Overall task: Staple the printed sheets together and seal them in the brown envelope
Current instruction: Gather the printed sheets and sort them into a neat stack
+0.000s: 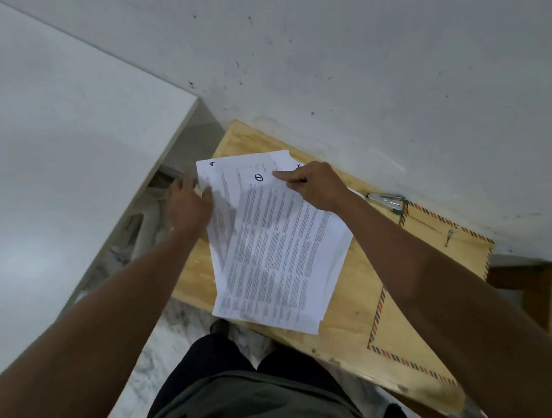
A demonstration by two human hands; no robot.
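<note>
From the head view, looking down past dark trousers, the printed sheets (pixel 278 242) lie fanned in a loose pile on the wooden tabletop (pixel 349 306), which stands against a white wall (pixel 386 44). The left hand (pixel 187 206) grips the pile's left edge, thumb on top and fingers curled beneath the paper. The right hand (pixel 313 184) pinches the top sheet near its far end, just beside a circled handwritten number (another handwritten mark sits at the far left corner of a lower sheet). The brown envelope (pixel 443 259), edged with striped airmail bands, lies flat on the tabletop to the right, partly hidden by the right forearm. A stapler (pixel 386 200) rests at the envelope's far corner, close to the wall.
</note>
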